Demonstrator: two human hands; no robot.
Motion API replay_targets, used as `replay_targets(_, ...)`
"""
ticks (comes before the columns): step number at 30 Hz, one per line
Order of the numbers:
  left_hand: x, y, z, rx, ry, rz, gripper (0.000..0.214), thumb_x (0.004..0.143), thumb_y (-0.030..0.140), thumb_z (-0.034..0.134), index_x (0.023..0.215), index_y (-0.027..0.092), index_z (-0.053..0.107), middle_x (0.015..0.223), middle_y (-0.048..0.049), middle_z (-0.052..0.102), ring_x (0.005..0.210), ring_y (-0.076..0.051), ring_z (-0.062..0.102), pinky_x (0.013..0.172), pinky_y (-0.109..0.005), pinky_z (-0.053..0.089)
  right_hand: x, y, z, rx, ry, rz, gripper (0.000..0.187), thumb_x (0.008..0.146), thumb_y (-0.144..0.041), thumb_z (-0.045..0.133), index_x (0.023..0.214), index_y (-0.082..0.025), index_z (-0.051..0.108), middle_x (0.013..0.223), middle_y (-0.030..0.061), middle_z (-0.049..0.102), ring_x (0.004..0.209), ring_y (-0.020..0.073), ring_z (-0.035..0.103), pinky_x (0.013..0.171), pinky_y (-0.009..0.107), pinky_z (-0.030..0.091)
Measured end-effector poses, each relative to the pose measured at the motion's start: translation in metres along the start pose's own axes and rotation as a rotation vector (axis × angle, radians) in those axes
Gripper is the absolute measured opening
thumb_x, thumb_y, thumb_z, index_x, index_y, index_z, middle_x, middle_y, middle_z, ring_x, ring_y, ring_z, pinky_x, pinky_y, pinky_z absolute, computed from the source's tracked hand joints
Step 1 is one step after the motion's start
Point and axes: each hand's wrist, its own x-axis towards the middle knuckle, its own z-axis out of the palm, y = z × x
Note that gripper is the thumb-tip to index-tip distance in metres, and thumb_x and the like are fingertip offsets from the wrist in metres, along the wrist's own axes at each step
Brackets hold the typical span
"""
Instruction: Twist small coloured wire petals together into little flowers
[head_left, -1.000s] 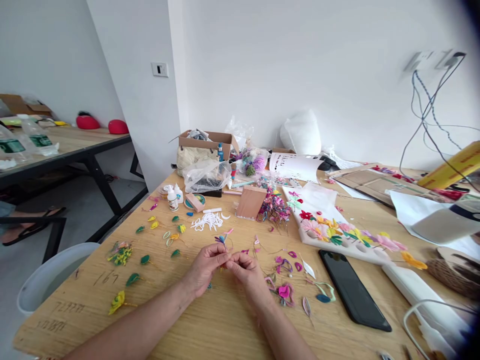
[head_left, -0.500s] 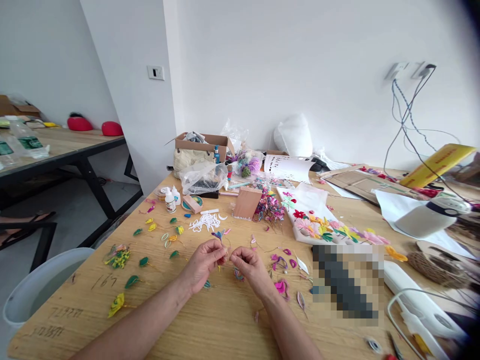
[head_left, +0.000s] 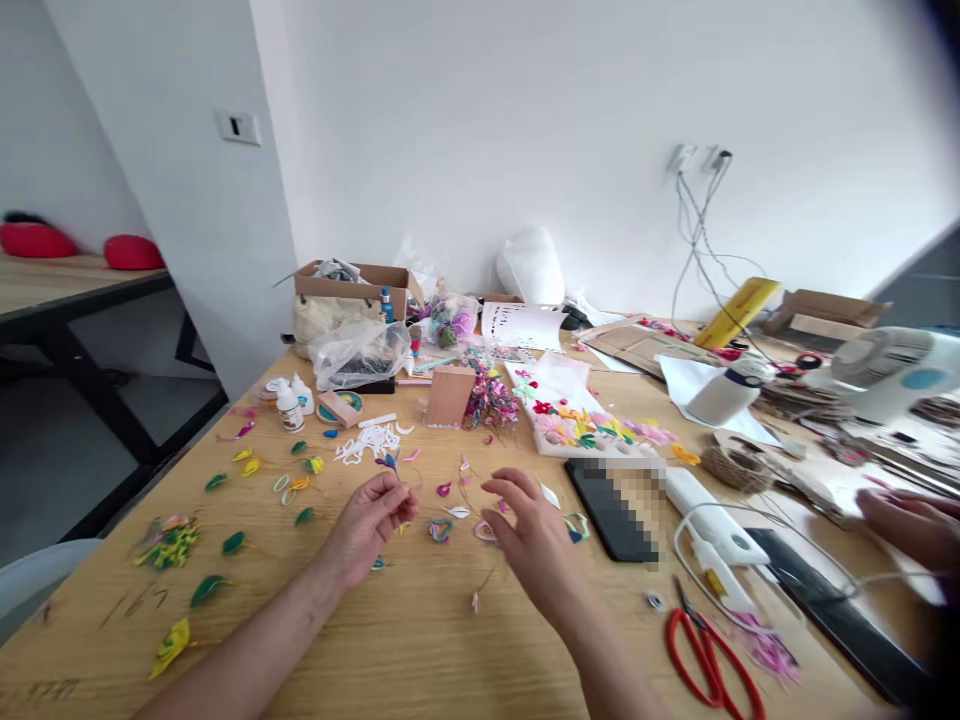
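Note:
My left hand (head_left: pixel 375 520) is closed in a pinch over the table. From its fingertips rises a small blue-purple flower (head_left: pixel 388 462) on a thin stem. To the right, my right hand (head_left: pixel 532 535) hovers with thumb and fingers apart and nothing between them. Below its fingertips lie a pink-edged loop petal (head_left: pixel 486 532) and a white petal (head_left: pixel 457 512). Between my hands on the table are a multicoloured looped piece (head_left: pixel 439 530) and a magenta petal (head_left: pixel 444 489). A small pink bud on a wire (head_left: pixel 475 602) lies nearer to me.
Green leaves (head_left: pixel 208 590) and a yellow petal piece (head_left: pixel 171 646) lie at left. Red-handled scissors (head_left: pixel 709 655), a black phone (head_left: pixel 611 510) and a white power strip (head_left: pixel 716 515) are at right. Another person's hand (head_left: pixel 911 520) reaches in at far right. Glue bottles (head_left: pixel 289 408) stand behind.
My right hand has come away from the left and opened, moving right. The left hand keeps the flower. The view has turned right, bringing in the scissors and the other person's hand.

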Motion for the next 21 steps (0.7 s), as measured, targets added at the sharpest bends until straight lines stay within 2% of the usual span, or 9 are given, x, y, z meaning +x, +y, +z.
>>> replay_targets(2,0.0,0.001,0.001,-0.012,0.016,-0.003,0.015,0.066,0.019,0.069,0.063,0.014,0.054,0.066,-0.0001,0.063,0.061,-0.008,0.057,0.06,-0.017,0.045,-0.024,0.011,-0.027,-0.098,0.044,0.111,0.017,0.078,-0.025,0.043,0.086,-0.02,0.058,0.095,0.0069,0.056,0.085,0.0188,0.055,0.071,0.029,0.043)
replay_targets(4,0.0,0.002,0.002,-0.018,0.031,-0.007,0.015,0.064,0.018,0.07,0.064,0.014,0.055,0.067,-0.0003,0.064,0.062,-0.009,0.057,0.06,-0.018,0.046,-0.051,0.032,-0.051,-0.188,0.079,0.283,0.019,0.079,-0.032,0.041,0.079,-0.02,0.056,0.09,0.0063,0.056,0.071,0.017,0.057,0.061,0.027,0.044)
replay_targets(6,-0.001,0.003,0.003,-0.022,0.04,-0.005,0.016,0.062,0.017,0.071,0.063,0.014,0.055,0.066,-0.0005,0.064,0.062,-0.009,0.058,0.06,-0.017,0.046,-0.078,0.06,-0.071,-0.333,0.087,0.437,0.021,0.079,-0.033,0.039,0.075,-0.02,0.055,0.086,0.006,0.057,0.07,0.0181,0.057,0.062,0.029,0.043)
replay_targets(9,-0.003,0.005,0.004,-0.017,0.054,-0.003,0.019,0.059,0.017,0.073,0.062,0.014,0.055,0.065,-0.0005,0.065,0.061,-0.009,0.058,0.059,-0.017,0.047,-0.113,0.099,-0.09,-0.56,0.016,0.674,0.02,0.078,-0.033,0.039,0.071,-0.021,0.053,0.084,0.0077,0.058,0.075,0.0223,0.057,0.065,0.033,0.042)
replay_targets(12,-0.003,0.007,0.004,-0.011,0.069,-0.003,0.02,0.058,0.018,0.075,0.061,0.014,0.055,0.065,-0.0007,0.065,0.061,-0.009,0.058,0.059,-0.017,0.048,-0.132,0.119,-0.096,-0.651,-0.091,0.847,0.014,0.077,-0.028,0.04,0.074,-0.019,0.05,0.086,0.0105,0.059,0.082,0.0245,0.058,0.067,0.033,0.041)
replay_targets(15,-0.002,0.008,0.004,-0.024,0.085,-0.009,0.02,0.056,0.017,0.075,0.06,0.013,0.056,0.065,-0.0008,0.065,0.06,-0.009,0.058,0.058,-0.017,0.048,-0.132,0.122,-0.093,-0.687,-0.165,0.91,0.011,0.077,-0.021,0.037,0.076,-0.019,0.047,0.083,0.0107,0.061,0.082,0.0241,0.059,0.066,0.033,0.041)
replay_targets(17,-0.002,0.008,0.004,-0.037,0.08,-0.008,0.019,0.057,0.016,0.075,0.06,0.013,0.056,0.066,-0.0008,0.065,0.06,-0.009,0.058,0.058,-0.017,0.048,-0.13,0.122,-0.091,-0.691,-0.155,0.967,0.013,0.077,-0.022,0.035,0.076,-0.02,0.047,0.083,0.0113,0.062,0.08,0.0254,0.06,0.063,0.034,0.041)
replay_targets(19,-0.002,0.008,0.004,-0.055,0.063,-0.003,0.017,0.059,0.015,0.073,0.06,0.013,0.057,0.066,-0.0009,0.064,0.06,-0.009,0.058,0.058,-0.017,0.047,-0.132,0.126,-0.093,-0.659,-0.118,1.016,0.016,0.076,-0.032,0.037,0.073,-0.021,0.048,0.079,0.0123,0.063,0.075,0.0275,0.061,0.058,0.034,0.041)
replay_targets(21,-0.002,0.007,0.003,-0.089,0.056,-0.005,0.016,0.06,0.014,0.073,0.062,0.013,0.057,0.067,-0.0006,0.064,0.061,-0.009,0.058,0.058,-0.017,0.047,-0.138,0.135,-0.096,-0.6,-0.035,0.985,0.025,0.073,-0.044,0.041,0.069,-0.021,0.05,0.073,0.0129,0.063,0.069,0.0287,0.062,0.054,0.035,0.042)
